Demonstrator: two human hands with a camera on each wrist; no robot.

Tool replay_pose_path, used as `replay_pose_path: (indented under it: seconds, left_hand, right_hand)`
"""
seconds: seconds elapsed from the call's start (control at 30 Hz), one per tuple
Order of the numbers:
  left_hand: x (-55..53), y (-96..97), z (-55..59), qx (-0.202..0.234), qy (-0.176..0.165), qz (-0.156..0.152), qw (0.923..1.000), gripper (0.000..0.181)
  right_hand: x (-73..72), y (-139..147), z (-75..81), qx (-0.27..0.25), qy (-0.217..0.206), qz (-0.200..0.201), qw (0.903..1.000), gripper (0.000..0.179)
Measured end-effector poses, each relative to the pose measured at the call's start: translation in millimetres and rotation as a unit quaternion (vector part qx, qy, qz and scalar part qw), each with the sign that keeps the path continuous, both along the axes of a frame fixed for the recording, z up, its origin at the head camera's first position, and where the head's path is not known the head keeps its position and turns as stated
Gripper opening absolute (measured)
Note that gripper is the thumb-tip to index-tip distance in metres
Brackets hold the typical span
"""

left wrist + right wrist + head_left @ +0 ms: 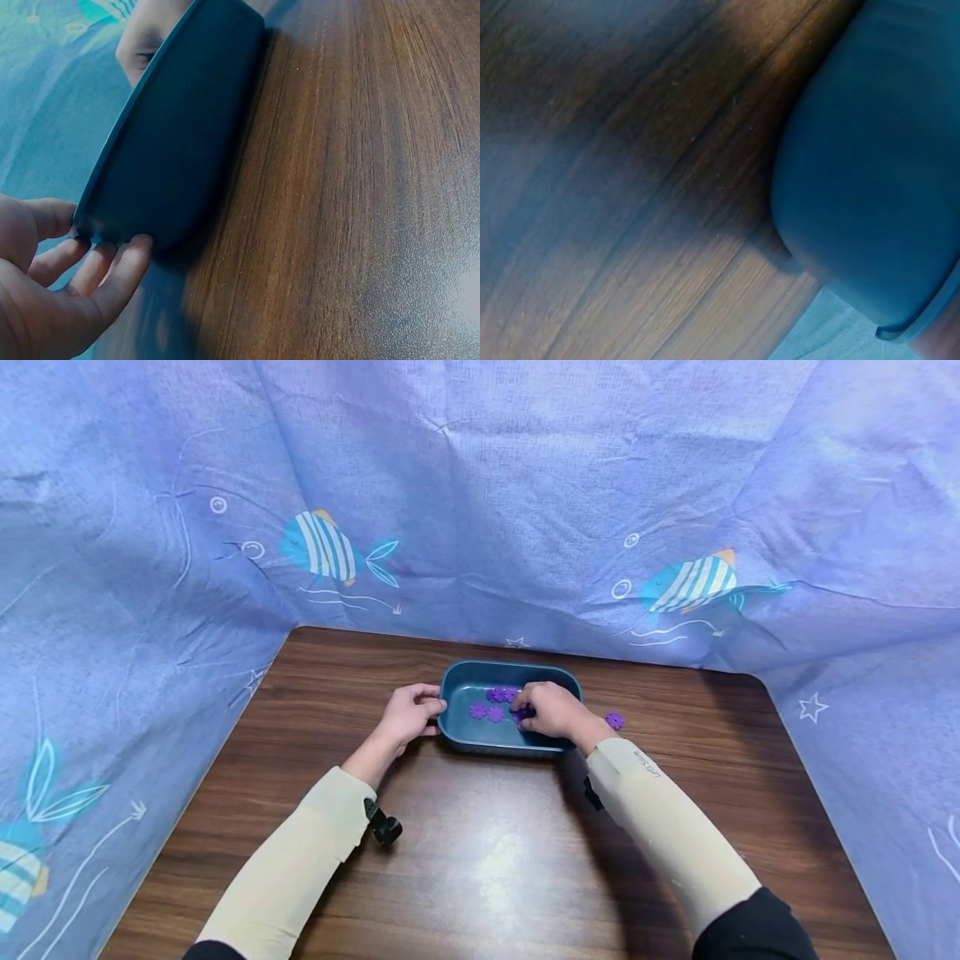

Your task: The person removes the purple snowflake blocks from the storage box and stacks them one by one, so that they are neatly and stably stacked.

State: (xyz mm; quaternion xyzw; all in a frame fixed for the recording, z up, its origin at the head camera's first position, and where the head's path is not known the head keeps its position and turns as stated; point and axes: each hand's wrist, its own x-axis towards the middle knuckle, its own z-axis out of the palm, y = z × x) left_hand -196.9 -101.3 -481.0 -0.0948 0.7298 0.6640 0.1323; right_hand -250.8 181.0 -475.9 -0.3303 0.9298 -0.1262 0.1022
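A dark teal oblong tub (465,742) stands on the table with several purple notched discs (496,714) in it. My left hand (407,717) holds the tub's left end, thumb at the rim and fingers against the outer wall; the left wrist view shows these fingers (129,274) spread along that end. My right hand (553,708) reaches over the right side into the tub, its curled fingers and thumb round a purple disc (519,716) near the tub's middle. The hand partly hides that disc. In the right wrist view the tub's wall (870,172) hides the fingers.
One more purple disc (615,721) lies on the brown wooden table (480,860), just right of the tub. Blue fabric (495,527) with fish prints hangs behind the table and along both sides.
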Motion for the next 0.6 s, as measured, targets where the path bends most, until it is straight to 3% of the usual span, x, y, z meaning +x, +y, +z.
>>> replay_pose_path:
  seconds: [0.4, 0.6]
  left_hand:
    - [1.0, 0.6, 2.8, -0.001, 0.001, 0.003, 1.0, 0.04]
    - [2.0, 0.3, 1.9, 0.006, 0.005, 0.002, 1.0, 0.04]
  right_hand:
    - [1.4, -4.6, 6.1, 0.021, -0.023, -0.002, 0.9995, 0.025]
    - [1.2, -1.7, 5.1, 0.005, -0.015, -0.007, 0.9999, 0.028]
